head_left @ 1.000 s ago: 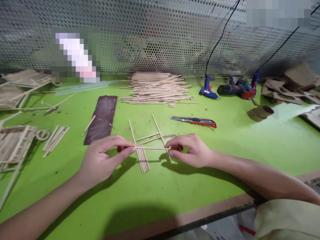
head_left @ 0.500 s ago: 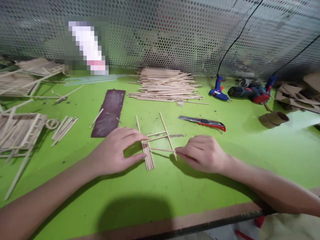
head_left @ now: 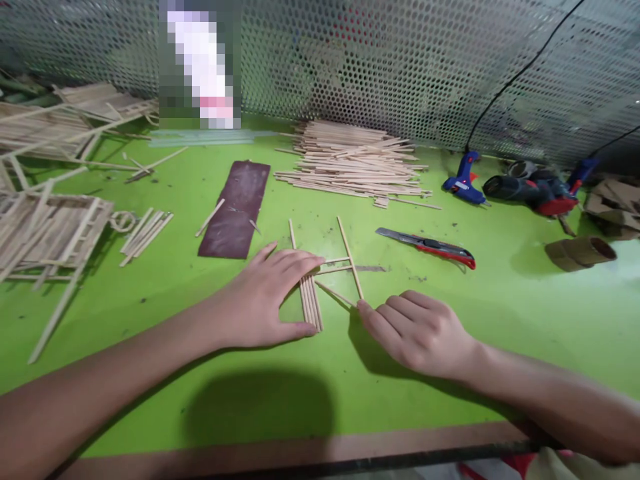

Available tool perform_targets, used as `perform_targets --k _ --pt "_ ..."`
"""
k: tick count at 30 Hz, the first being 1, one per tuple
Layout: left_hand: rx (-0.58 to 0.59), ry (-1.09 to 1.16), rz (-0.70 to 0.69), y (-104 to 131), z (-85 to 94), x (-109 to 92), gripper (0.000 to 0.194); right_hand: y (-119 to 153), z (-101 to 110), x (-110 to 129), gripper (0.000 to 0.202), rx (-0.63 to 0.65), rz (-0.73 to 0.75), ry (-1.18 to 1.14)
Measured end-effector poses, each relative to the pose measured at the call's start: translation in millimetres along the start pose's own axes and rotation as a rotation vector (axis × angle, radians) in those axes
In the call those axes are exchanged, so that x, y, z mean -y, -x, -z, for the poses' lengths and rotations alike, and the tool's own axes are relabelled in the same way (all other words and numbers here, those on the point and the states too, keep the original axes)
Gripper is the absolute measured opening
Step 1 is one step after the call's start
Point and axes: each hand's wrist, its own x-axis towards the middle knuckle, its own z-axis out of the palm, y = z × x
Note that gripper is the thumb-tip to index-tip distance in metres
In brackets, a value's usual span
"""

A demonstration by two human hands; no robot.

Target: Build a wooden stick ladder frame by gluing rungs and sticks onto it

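Observation:
My left hand (head_left: 255,297) spans a row of short wooden sticks (head_left: 311,303) lying side by side, its thumb at their near end and its fingertips at the far end. These sticks sit against a small frame of thin wooden sticks (head_left: 350,257), which has two long sides joined by two crosspieces. Between thumb and fingers of my right hand (head_left: 420,330) is the end of a single thin stick (head_left: 335,293). That stick slants up to the left, its far tip near the row. The frame's right side piece ends close to my right fingertips.
A pile of wooden sticks (head_left: 355,163) lies at the back. Beside it are brown sandpaper (head_left: 235,210), a utility knife (head_left: 427,248), a blue glue gun (head_left: 465,180) and a power tool (head_left: 535,190). Stick structures (head_left: 55,233) stand left; a brown tube (head_left: 580,253) lies right.
The view has shifted. My left thumb has slid to the near end of the stick row. My right hand has moved nearer to me, and its stick now slants more steeply.

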Motion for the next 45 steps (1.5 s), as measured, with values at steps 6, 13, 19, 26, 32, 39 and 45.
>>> perform_targets --k 6,13,19,26,32,39,45 --pt "-0.032 0.026 -0.022 -1 -2.9 1 0.098 -3 -4 4 0.017 0.005 0.028 -0.044" --pt "-0.052 0.046 -0.043 -1 -6.2 2 0.096 -9 -5 10 0.020 -0.023 0.067 -0.090" --pt "-0.062 0.029 -0.045 -2 -5.4 2 0.097 -14 -9 15 0.025 0.052 -0.013 -0.205" --pt "-0.075 0.028 -0.044 -4 -6.3 1 0.094 -19 -26 16 0.018 -0.043 -0.169 -0.469" --pt "-0.089 0.035 -0.053 -4 -7.1 2 0.093 -17 -28 20 0.015 -0.046 -0.223 -0.486" --pt "-0.093 0.047 -0.053 -3 -8.0 2 0.094 -14 -24 19 0.015 -0.027 -0.193 -0.452" --pt "-0.082 0.057 -0.046 -3 -7.7 2 0.091 -15 -22 21 0.023 -0.025 -0.111 -0.408"
